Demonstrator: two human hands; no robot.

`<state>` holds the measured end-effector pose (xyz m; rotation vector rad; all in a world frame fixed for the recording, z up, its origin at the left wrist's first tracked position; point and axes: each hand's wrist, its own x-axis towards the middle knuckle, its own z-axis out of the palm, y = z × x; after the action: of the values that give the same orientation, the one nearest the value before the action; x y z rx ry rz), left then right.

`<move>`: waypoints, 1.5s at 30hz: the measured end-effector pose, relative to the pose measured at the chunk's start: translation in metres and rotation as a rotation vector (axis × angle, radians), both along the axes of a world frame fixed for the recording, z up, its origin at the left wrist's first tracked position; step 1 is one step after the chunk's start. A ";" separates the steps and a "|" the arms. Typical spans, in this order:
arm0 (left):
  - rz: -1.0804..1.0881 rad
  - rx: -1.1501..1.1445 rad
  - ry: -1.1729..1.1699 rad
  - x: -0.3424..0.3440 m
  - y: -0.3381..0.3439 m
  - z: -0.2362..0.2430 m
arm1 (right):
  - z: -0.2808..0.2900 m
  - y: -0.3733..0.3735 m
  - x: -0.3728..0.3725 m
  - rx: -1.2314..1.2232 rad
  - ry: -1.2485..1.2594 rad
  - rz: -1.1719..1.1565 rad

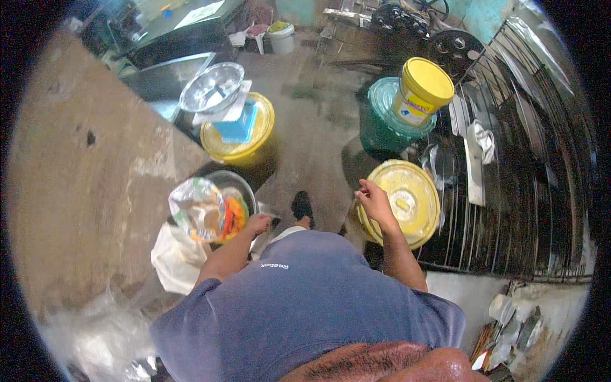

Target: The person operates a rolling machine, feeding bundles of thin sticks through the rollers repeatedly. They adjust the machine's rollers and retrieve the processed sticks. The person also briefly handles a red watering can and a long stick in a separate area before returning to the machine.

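My left hand point(258, 225) is closed beside a round metal basin point(243, 183). A small greyish thing shows by its fingers, too blurred to name. An opened plastic bag point(197, 207), clear with orange and red print, sits at the basin, its mouth up. Over the near-left edge of a yellow round lid point(407, 191), dusted with white, my right hand point(374, 200) has its fingers curled together. Whether they hold anything cannot be made out.
Ahead left, a blue scale point(238, 125) with a metal bowl point(213, 88) tops a yellow-lidded drum point(266, 137). A yellow tub point(423, 92) stands on a green drum point(382, 118). Dark metal racks point(509, 165) line the right; a brown tabletop point(89, 178) fills the left.
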<state>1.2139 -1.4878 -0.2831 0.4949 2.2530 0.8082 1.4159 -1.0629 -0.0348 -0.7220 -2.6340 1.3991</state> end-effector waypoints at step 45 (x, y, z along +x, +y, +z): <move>0.040 0.401 0.617 -0.860 0.769 0.150 | 0.061 0.540 -0.708 -0.238 -0.048 -0.028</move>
<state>0.3538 -0.7184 -0.1332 1.0004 2.6595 1.2731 0.7080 -0.5226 0.0265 -0.8221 -2.5062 1.7282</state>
